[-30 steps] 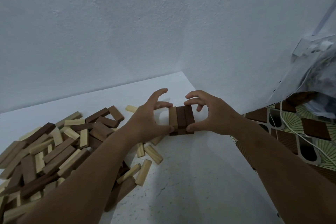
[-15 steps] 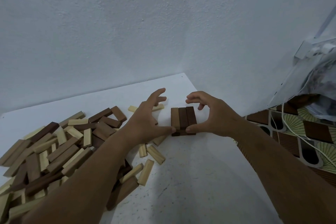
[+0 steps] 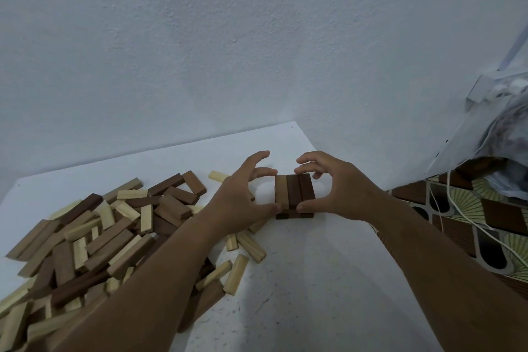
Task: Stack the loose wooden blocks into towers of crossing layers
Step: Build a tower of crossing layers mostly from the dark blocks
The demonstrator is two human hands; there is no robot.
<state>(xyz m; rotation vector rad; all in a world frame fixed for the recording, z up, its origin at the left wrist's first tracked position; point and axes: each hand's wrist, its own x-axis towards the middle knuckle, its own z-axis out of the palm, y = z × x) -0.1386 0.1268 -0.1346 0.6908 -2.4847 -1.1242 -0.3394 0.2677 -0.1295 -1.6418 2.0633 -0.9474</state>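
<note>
Head view. Pale blue-grey wall point(image 3: 228, 51) behind a white table point(image 3: 300, 294) set into the corner; patterned floor point(image 3: 471, 223) with a white cable point(image 3: 468, 217) to the right of the table edge.

Small stack point(image 3: 294, 194) sits on the table between the two sets of fingers. Top layer: three blocks side by side, one tan and two dark, long axes pointing away from the person toward the wall. A lower layer shows only as dark faces at the near bottom edge; it appears to run crosswise, left to right, but little of it is visible.

Left hand point(image 3: 243, 203): thumb tip touches the near left corner of the top layer, fingers curved and spread above and beyond the far left corner, not closed on a block. Right hand point(image 3: 337, 191): thumb presses the near right end of the top layer, fingers curled over the far right corner. Both hands cup and square the stack rather than lift it.

Loose pile point(image 3: 94, 243) of tan, pale and dark blocks lies left of the left hand's fingers, a few strays just below the left wrist.

Judgement: step in hand is aligning the second layer; tower barely begun. Next move calls for releasing the stack without nudging it, taking three blocks from the pile, and laying them crosswise, long axes left to right.
</note>
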